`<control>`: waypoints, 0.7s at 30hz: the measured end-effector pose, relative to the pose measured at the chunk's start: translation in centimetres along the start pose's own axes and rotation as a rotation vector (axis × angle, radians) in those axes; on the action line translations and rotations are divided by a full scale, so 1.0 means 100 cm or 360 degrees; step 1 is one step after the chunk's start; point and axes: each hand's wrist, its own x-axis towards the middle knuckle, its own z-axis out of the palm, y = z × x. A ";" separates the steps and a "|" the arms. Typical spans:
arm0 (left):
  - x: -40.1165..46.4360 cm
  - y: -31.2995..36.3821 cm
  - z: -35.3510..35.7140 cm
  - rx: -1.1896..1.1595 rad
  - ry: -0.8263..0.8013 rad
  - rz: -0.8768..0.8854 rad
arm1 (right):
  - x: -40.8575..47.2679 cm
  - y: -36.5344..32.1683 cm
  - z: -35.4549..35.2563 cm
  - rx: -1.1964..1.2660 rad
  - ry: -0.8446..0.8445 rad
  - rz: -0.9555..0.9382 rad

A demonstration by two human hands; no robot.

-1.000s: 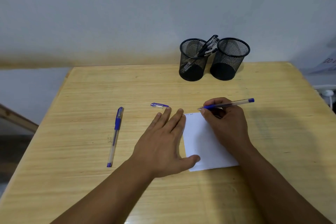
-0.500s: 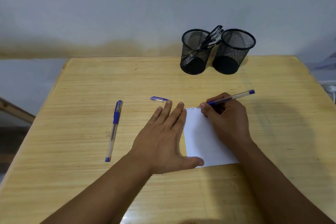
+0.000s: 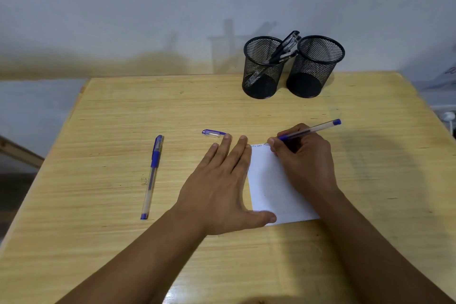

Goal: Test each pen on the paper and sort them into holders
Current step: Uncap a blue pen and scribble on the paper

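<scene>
At centre right of the frame the right hand point(image 3: 304, 158) pinches a blue pen point(image 3: 309, 129), its tip on the top edge of the white paper point(image 3: 274, 185) (faint scribbles show there). The left hand point(image 3: 219, 187) lies flat, fingers straight and slightly spread, thumb on the paper's lower left corner. A loose cap point(image 3: 212, 133) sits by its fingertips, a capped pen point(image 3: 152, 175) at centre left, and two mesh holders at upper right, the left holder point(image 3: 261, 69) with dark pens in it, the right holder point(image 3: 314, 69) beside it.

The right hand point(image 3: 302, 163) hides the pen point(image 3: 311, 129) tip and part of the paper point(image 3: 274, 187); the scribbles there are illegible.
</scene>
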 end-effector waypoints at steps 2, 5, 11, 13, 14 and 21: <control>0.000 0.000 0.000 -0.0008 0.0003 0.0004 | 0.000 0.000 0.000 0.0006 -0.0003 0.0000; 0.000 0.000 0.000 -0.0018 0.0002 0.0008 | 0.000 0.001 0.000 0.0031 -0.0021 0.0014; 0.000 0.000 -0.001 -0.0023 0.0004 0.0003 | 0.000 0.001 -0.002 0.0039 -0.0030 0.0005; 0.000 0.000 0.000 -0.0022 0.0007 0.0000 | 0.001 0.002 -0.002 0.0034 -0.0019 0.0015; 0.000 0.000 0.000 -0.0024 0.0006 -0.0002 | 0.001 0.002 -0.002 0.0034 -0.0005 0.0019; 0.001 0.000 0.000 -0.0019 0.0009 -0.0001 | 0.000 0.002 0.000 0.0017 -0.0014 -0.0010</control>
